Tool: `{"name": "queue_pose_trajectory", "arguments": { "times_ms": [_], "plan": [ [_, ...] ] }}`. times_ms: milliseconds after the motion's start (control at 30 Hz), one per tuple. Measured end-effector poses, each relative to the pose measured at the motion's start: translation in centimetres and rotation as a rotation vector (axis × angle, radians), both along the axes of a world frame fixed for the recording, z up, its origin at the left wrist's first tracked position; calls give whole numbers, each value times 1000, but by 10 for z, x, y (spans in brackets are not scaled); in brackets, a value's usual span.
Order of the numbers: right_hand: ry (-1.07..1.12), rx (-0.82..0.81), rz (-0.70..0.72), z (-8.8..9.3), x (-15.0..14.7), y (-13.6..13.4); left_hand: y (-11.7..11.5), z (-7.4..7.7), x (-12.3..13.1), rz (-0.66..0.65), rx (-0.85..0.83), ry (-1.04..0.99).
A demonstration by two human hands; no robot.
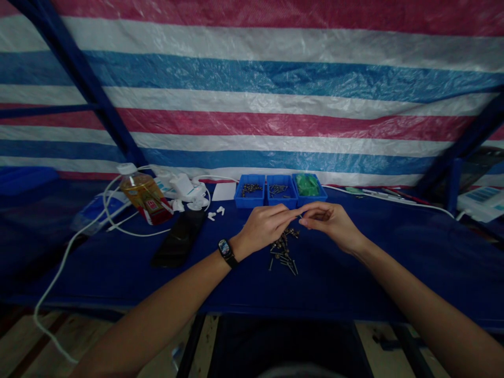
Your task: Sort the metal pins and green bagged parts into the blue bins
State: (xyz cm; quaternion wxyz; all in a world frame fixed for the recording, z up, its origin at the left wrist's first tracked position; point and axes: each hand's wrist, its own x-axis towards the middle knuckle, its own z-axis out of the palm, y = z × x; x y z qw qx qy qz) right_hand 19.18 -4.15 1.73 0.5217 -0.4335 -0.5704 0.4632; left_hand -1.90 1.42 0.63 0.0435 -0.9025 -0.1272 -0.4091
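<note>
Over the blue tbl (118,273), our L hand (263,227) & R hand (328,223) grip a small screw (300,215) betw fingertips, just above a loose screw pile (284,253); 3 blue trays (281,190) sit beyond.

A: Tiny piece (300,215) between the left hand (263,227) and right hand (328,223), what is it?
B: Too small to tell.
A: Green packet (307,185) in the blue tray (311,200)?
B: Blurred, contents unclear.
A: White box (482,203), far right?
B: Cut off by the edge, markings unreadable.
A: Plastic bottle (144,194) label?
B: Blurred too.
</note>
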Motion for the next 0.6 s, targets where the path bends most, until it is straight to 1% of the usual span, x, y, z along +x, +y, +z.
{"name": "queue_pose_trajectory", "arguments": {
  "times_ms": [167, 400, 600],
  "plan": [
    [3, 15, -5, -2, -1, 0, -4, 2, 1, 14, -30, -16],
    [5, -31, 1, -8, -1, 2, -7, 1, 3, -2, -67, -69],
    [-5, -3, -9, -9, -1, 2, -8, 3, 3, -30, -74, -31]
  ]
}}
